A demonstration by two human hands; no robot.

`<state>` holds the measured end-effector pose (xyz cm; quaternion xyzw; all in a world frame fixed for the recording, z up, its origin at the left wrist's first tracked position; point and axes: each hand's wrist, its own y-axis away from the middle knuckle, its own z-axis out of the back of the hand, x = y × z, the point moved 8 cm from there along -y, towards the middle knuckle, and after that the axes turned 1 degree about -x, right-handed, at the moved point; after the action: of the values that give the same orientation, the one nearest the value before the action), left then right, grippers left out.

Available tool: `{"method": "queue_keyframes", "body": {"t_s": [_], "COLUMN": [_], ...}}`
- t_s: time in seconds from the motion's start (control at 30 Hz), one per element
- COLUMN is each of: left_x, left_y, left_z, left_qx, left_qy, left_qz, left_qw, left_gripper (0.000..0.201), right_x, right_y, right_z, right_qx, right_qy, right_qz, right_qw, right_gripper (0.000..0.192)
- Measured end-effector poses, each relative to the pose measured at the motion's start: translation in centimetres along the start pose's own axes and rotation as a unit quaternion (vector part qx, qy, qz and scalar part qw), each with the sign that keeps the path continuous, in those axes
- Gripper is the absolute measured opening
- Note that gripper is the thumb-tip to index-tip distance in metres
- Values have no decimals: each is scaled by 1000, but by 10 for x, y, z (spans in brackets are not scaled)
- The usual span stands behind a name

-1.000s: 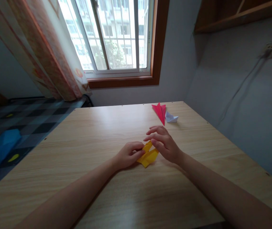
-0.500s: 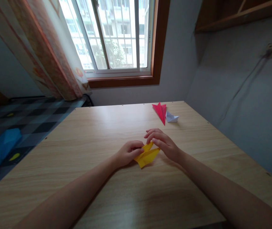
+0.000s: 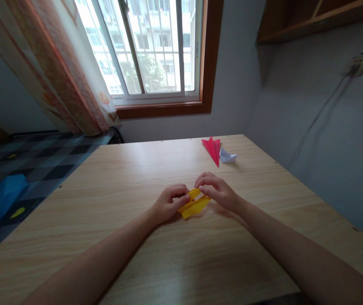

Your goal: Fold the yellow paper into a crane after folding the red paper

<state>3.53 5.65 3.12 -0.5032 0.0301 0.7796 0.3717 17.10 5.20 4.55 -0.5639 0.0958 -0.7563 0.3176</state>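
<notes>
A folded piece of yellow paper (image 3: 197, 206) is held just above the middle of the table, with a gap showing between its raised folds. My left hand (image 3: 171, 202) grips its left end, thumb on the near side and fingers curled behind. At the upper right end, my right hand (image 3: 217, 189) pinches the paper's edge between thumb and fingertips. Parts of the paper are hidden behind the fingers. Farther back lie a pink paper plane (image 3: 212, 150) and, touching or close to its right side, a white paper boat (image 3: 227, 156).
The light wooden table (image 3: 130, 169) reaches toward the wall below a window (image 3: 156, 51). Left of it, a blue folded paper (image 3: 1, 197) lies on a checked bedspread (image 3: 57, 165). A cord hangs from a wall socket (image 3: 358, 65) at the right.
My right fingers have closed in on the yellow paper's upper edge, and the gap between its folds looks wider. My left hand keeps its hold. The view has shifted slightly.
</notes>
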Motion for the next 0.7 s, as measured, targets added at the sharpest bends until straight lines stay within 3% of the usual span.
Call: {"method": "queue_keyframes", "body": {"t_s": [0.7], "left_x": [10], "left_y": [0], "left_z": [-3], "left_qx": [24], "left_qy": [40], "left_qz": [25], "left_qw": [999], "left_gripper": [39], "right_x": [-7], "right_y": [0], "right_z": [-10], "right_qx": [58], "right_qy": [-97], "right_qz": [-22], "right_qw": [993], "right_gripper": [24]}}
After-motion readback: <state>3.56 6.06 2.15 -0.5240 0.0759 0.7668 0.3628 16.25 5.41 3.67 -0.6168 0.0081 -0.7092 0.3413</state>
